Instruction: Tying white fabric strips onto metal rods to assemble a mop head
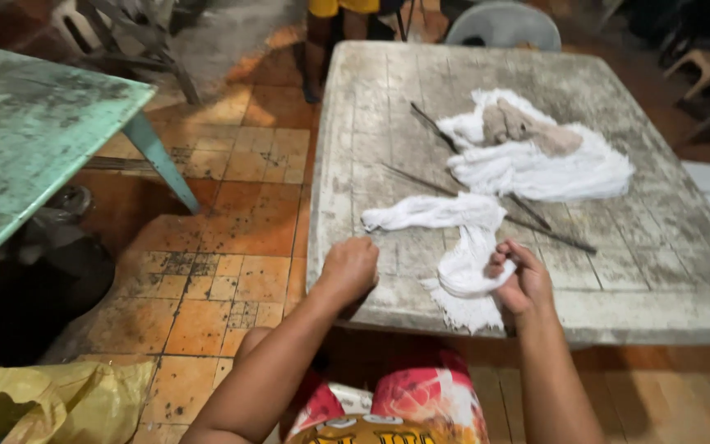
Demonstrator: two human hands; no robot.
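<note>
Weathered wooden table (pixel 626 271): pale grey, scored in a grid of squares with dark stains. Cloth strip (pixel 462 238): white with a frayed white fringe. Bundled cloth (pixel 548 164): white, topped by a beige-brown rag (pixel 527 127). Thin sticks (pixel 536 226): dark grey. Side table (pixel 26 131): faded green, mottled with dark smudges. Floor tiles (pixel 232 222): orange-brown, black-speckled. Plastic bag (pixel 51 399): yellow. Shorts (pixel 421 403): red, white and yellow print.

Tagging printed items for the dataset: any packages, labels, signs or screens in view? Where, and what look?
Printed sack or bag: bottom centre, below the worn grey wooden table, between the person's forearms; red, white and yellow-orange, crumpled.
Yellow plastic bag: bottom left on the tiled floor; crumpled, no print visible.
No signs or screens.
</note>
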